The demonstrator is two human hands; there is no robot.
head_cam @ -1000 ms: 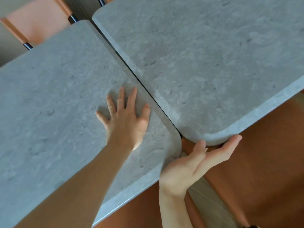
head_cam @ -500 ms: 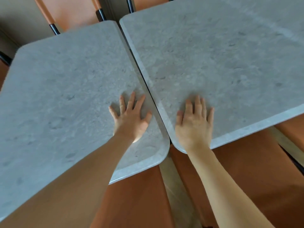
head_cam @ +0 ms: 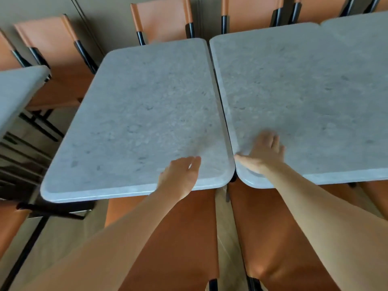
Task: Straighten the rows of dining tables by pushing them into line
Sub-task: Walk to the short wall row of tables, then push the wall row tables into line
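At the far left a third grey table (head_cam: 19, 89) shows only its corner, well apart from the pair in the middle; orange chairs (head_cam: 52, 51) with black frames stand along the far side; the left table (head_cam: 142, 114), grey stone-look with rounded corners, lies just beside the right table (head_cam: 310, 101), a thin dark gap running between their facing edges, and their near edges sit close to one line, though the wide lens bends them; the left hand (head_cam: 181, 175) is over the near edge of the left table, close to its right corner, fingers straight and together, holding nothing, and whether it touches the top I cannot tell; the right hand (head_cam: 263, 154) lies flat on the right table near its left corner, fingers extended and blurred, thumb spread toward the gap, gripping nothing; below the near edges two orange chair seats (head_cam: 279, 238) are tucked under the tables; at the far right a further tabletop (head_cam: 361, 24) abuts the right table
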